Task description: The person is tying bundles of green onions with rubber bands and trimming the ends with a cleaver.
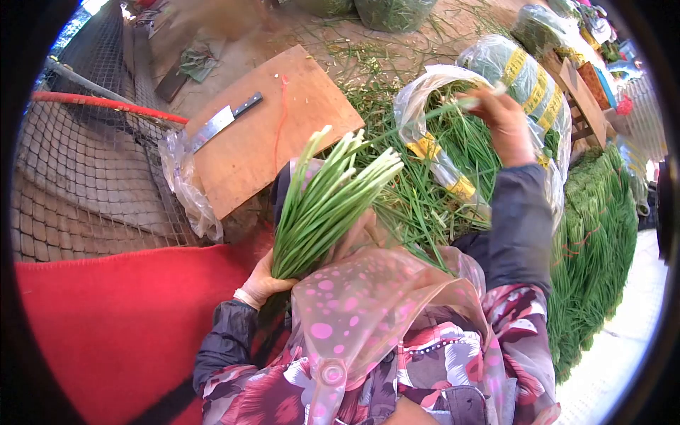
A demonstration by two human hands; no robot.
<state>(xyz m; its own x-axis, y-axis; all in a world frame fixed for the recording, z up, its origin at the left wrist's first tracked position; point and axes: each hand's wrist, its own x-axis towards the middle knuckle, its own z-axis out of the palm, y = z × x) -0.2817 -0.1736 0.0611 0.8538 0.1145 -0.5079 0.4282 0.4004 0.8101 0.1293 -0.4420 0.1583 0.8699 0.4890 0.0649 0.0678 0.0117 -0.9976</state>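
Observation:
My left hand [263,282] is wrapped round the lower part of a bunch of long green stalks [319,212], whose white ends point up and to the right over my lap. My right hand [501,120] is raised over an open clear plastic bag [418,127] of loose green stalks [464,145]. Its fingers are pinched on a thin green stalk [450,108] that trails to the left. A pink-dotted plastic apron [361,304] covers my lap, just right of the bunch.
A knife [225,122] and a red string [282,117] lie on a wooden board [248,159]. Netting [85,170] and red cloth [127,312] are at left. Stacked green bundles [591,262] stand at right, behind them a wrapped bale [528,78]. Cut stalks litter the ground.

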